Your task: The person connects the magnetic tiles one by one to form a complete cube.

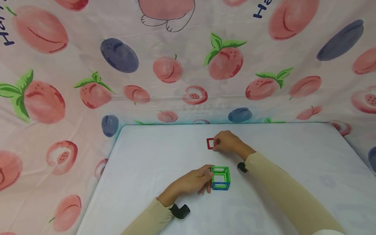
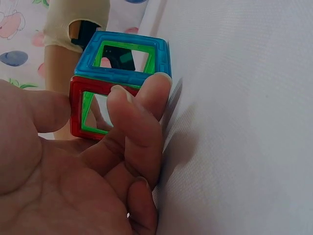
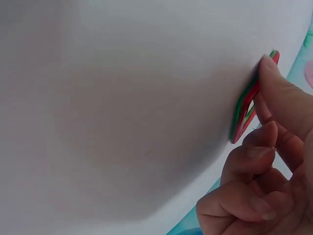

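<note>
A small open-topped box of magnetic tiles (image 1: 221,186) stands on the white table, with green, blue and red frames. My left hand (image 1: 191,181) holds it from the left; in the left wrist view the thumb touches the red-framed side (image 2: 76,110) and fingertips lie across the front of the red side. Farther back, my right hand (image 1: 228,142) pinches a square red magnetic tile (image 1: 208,144) between thumb and fingers. In the right wrist view this tile (image 3: 238,120) shows red and green edges; whether it is one tile or two stacked, I cannot tell.
The white table (image 1: 158,143) runs back to a fruit-printed cloth (image 1: 135,81), which also hangs along the left side. A black wrist device (image 1: 180,211) sits on the left wrist, another (image 1: 242,167) on the right.
</note>
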Demonstrator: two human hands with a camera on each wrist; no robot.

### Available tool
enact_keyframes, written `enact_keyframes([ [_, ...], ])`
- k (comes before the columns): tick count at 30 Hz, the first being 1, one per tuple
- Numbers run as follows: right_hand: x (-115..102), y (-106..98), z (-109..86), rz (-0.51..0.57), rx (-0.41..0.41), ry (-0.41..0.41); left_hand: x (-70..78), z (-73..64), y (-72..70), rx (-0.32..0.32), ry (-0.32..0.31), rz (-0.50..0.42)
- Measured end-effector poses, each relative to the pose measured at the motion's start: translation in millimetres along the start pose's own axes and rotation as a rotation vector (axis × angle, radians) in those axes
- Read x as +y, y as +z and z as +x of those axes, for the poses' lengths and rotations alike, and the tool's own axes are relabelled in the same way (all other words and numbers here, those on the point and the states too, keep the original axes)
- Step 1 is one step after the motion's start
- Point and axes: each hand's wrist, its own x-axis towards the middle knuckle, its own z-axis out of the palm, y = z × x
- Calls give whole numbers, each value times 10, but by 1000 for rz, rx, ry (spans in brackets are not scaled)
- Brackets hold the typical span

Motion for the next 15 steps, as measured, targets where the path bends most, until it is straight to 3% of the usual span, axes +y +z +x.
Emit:
enact_keyframes([
  [6, 66, -14, -148, -21, -45, 57, 5, 7, 4, -2, 3, -7],
  [15, 178, 3, -402, -14, -57, 11, 9, 21, 2, 0, 3, -6],
])
